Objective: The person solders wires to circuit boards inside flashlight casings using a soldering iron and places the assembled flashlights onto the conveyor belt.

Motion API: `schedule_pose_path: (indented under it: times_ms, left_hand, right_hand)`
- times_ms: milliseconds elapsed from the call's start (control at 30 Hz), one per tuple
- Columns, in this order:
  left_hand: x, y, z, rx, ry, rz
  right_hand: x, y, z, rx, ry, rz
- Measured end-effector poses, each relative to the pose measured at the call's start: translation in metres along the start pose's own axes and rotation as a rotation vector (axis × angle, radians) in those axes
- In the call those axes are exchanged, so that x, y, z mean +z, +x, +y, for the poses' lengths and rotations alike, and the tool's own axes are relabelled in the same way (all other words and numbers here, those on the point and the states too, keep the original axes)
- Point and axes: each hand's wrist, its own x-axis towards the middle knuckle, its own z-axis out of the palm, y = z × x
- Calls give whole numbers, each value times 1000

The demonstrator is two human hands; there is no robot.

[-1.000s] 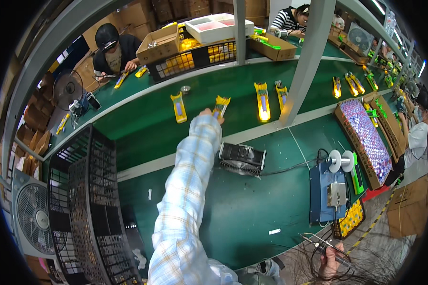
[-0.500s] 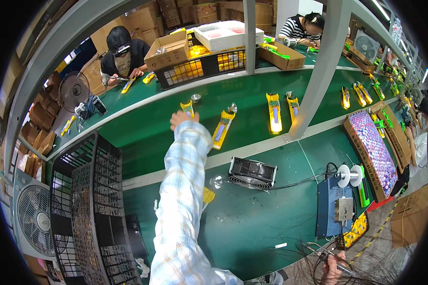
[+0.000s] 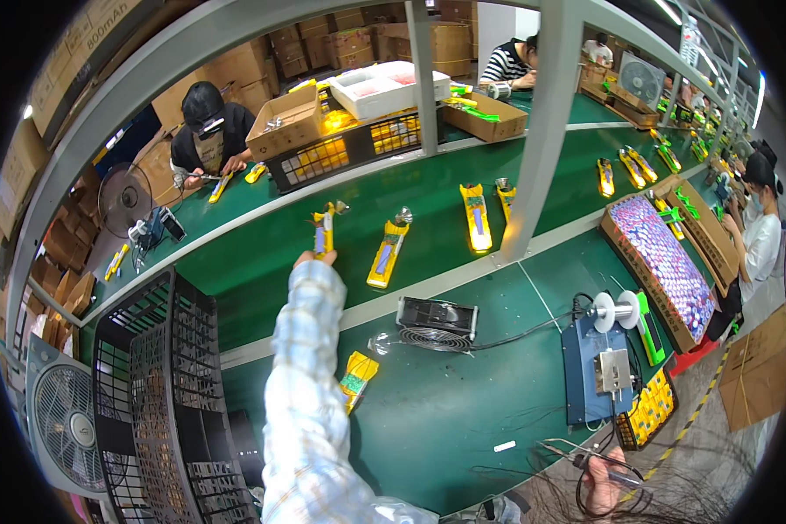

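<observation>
At the end of my outstretched left arm, my left hand point(image 3: 311, 258) is closed around the near end of a yellow flashlight-like housing point(image 3: 323, 234) on the green conveyor belt. A silver reflector cup point(image 3: 341, 208) lies at that housing's far end. A second open housing point(image 3: 387, 255) with a purple strip inside rests just to the right. Low at the right, my right hand point(image 3: 604, 482) is closed on a soldering iron point(image 3: 624, 479) with a dark cable. Beside my left forearm, another yellow housing with a green board point(image 3: 358, 377) lies on the bench.
A small black fan point(image 3: 437, 324) stands mid-bench. Right of it are a blue soldering unit point(image 3: 585, 371) with a white spool point(image 3: 614, 312) and a box of small round parts point(image 3: 659, 262). Black crates point(image 3: 153, 375) stand at left. A grey post point(image 3: 546, 131) rises beyond; co-workers sit around the belt.
My left hand has closed on the yellow housing and drawn back slightly toward me. The view has shifted, uncovering the housing on the bench. My right hand still holds the iron.
</observation>
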Motion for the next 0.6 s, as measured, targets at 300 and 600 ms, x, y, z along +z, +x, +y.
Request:
schedule_pose_path:
  times_ms: [300, 600]
  left_hand:
    - [-97, -220, 76, 341, -92, -217]
    - [-117, -354, 1, 321, 106, -424]
  right_hand:
    - [1, -7, -14, -104, 144, -428]
    - [-38, -20, 27, -31, 197, -566]
